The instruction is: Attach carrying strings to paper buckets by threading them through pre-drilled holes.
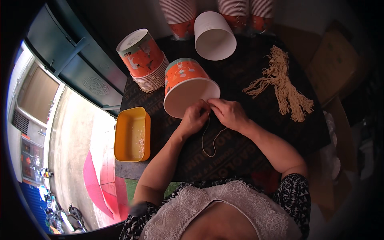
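Note:
An orange paper bucket (186,74) with a grey-green band and a white inside lies tilted on the table, its mouth toward me. At the near right of its rim my left hand (195,117) and my right hand (230,113) meet, fingertips pinched together. A thin beige cord (204,143) hangs in a loop below them, running from the left fingertips to under the right hand. Both hands are closed on the cord at the rim; the exact spot they pinch is partly hidden by the fingers.
A yellow tub (132,138) with small pale bits stands at the left table edge. Behind it is a stack of upturned orange buckets (142,56). A white bucket (215,38) lies farther back, before more stacks (180,16). A bundle of cords (280,82) lies right.

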A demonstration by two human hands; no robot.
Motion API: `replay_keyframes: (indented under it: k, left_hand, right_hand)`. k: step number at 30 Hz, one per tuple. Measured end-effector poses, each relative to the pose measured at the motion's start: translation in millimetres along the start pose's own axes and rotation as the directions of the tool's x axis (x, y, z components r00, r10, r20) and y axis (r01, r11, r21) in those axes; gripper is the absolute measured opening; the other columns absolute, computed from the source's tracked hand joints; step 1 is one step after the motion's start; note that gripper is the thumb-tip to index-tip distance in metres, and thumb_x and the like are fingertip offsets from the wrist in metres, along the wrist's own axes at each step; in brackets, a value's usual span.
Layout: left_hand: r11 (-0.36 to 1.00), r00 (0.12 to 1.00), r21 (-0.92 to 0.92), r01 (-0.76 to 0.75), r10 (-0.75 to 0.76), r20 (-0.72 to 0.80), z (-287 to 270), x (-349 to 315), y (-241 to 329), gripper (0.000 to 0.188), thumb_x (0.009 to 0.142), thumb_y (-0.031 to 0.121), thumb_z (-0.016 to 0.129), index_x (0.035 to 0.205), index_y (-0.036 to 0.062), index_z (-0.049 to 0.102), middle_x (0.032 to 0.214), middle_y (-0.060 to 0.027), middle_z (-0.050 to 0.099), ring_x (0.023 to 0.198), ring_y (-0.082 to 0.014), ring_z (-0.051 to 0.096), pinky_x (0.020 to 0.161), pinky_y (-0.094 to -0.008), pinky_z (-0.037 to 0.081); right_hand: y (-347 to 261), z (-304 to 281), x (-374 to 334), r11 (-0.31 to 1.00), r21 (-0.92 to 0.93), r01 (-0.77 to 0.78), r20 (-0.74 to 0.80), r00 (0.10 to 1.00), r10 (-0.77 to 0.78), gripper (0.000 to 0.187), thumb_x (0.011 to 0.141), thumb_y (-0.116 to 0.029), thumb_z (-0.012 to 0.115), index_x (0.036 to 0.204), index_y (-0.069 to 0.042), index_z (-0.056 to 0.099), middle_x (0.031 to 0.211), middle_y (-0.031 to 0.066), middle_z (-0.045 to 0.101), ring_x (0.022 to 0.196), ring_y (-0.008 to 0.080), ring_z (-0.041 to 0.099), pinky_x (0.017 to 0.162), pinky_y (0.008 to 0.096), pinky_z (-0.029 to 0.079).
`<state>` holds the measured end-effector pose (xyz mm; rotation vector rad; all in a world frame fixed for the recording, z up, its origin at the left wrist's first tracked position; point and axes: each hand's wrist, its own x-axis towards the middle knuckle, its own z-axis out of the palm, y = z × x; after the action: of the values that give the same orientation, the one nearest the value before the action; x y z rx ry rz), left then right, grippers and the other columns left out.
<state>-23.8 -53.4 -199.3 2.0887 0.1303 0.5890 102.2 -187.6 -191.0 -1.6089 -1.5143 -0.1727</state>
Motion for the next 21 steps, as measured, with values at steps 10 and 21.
replay_keyframes:
  k: [10, 21]
  left_hand:
    - [0.983, 0.992, -0.137, 0.124, -0.127, -0.013, 3.0, 0.0, 0.2, 0.005, 0.083, -0.001, 0.06, 0.087, 0.0006, 0.059, 0.078, -0.0071, 0.061, 0.069, -0.0149, 0.06, 0.062, -0.0285, 0.048]
    - [0.857, 0.932, -0.389, 0.338, -0.363, 0.012, 0.3, 2.1, 16.1, 0.006, 0.087, 0.004, 0.061, 0.09, -0.0001, 0.057, 0.073, -0.006, 0.06, 0.056, -0.0108, 0.056, 0.051, -0.0241, 0.045]
  right_hand:
    - [7.7, 6.1, -4.1, 0.995, -0.097, -0.037, 0.061, 0.997, 0.043, 0.005, 0.087, -0.004, 0.056, 0.089, -0.001, 0.052, 0.074, 0.0184, 0.063, 0.066, 0.037, 0.064, 0.054, 0.0439, 0.05]
    - [4.3, 4.8, -6.5, 0.996, -0.09, 0.005, 0.083, 0.997, 0.003, 0.007, 0.09, -0.007, 0.053, 0.088, -0.001, 0.051, 0.067, 0.0177, 0.063, 0.061, 0.0337, 0.065, 0.051, 0.0406, 0.051]
